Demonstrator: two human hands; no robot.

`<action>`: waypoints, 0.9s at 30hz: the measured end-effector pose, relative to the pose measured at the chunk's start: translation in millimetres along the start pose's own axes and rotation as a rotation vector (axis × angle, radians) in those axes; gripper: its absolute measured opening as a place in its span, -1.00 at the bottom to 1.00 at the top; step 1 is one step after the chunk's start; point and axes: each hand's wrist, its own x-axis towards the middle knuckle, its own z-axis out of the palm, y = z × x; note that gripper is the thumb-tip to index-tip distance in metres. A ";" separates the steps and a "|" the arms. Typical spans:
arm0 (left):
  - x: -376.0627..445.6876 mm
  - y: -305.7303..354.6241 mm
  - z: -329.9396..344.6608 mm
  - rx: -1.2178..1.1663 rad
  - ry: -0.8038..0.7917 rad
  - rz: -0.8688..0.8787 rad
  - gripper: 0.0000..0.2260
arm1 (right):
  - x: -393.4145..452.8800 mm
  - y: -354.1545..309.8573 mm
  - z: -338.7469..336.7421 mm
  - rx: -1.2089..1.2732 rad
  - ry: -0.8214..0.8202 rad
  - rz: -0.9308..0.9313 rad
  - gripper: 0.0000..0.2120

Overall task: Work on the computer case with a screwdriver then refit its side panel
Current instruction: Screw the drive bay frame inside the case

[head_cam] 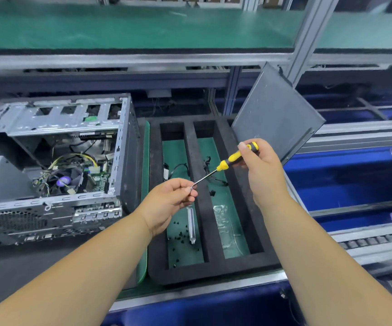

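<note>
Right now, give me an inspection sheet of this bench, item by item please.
Surface: dark bench with a green mat.
Job's things: computer case open; side panel leaning behind the foam tray; screwdriver.
Clutter: small black parts and clear plastic pieces in the tray.
Hands: right hand grips the screwdriver handle; left hand pinches something small at its tip.
Cables: black leads in the tray; wiring inside the case.
Surroundings: aluminium racking, blue bins.

- computer case, left of frame: bare, dull-silver sheet metal
- side panel, upper right: matt dark grey, faintly speckled metal
- screwdriver: glossy yellow-and-black plastic handle, shiny steel shaft
- tray, centre: matt, rough black foam
- desk: smooth green mat
</note>
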 end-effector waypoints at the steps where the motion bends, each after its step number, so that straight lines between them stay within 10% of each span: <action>1: -1.2 5.5 1.5 -0.024 0.009 0.000 -0.86 | 1.1 -5.4 0.3 0.021 0.002 -0.019 -0.90; 16: -22.9 86.4 -19.4 -0.544 0.117 0.005 -0.91 | 9.2 -85.1 52.2 0.018 -0.021 -0.232 -0.87; 27: -43.6 126.2 -106.5 -0.488 0.154 0.045 -0.88 | 11.4 -114.5 152.8 -0.051 -0.071 -0.328 -0.92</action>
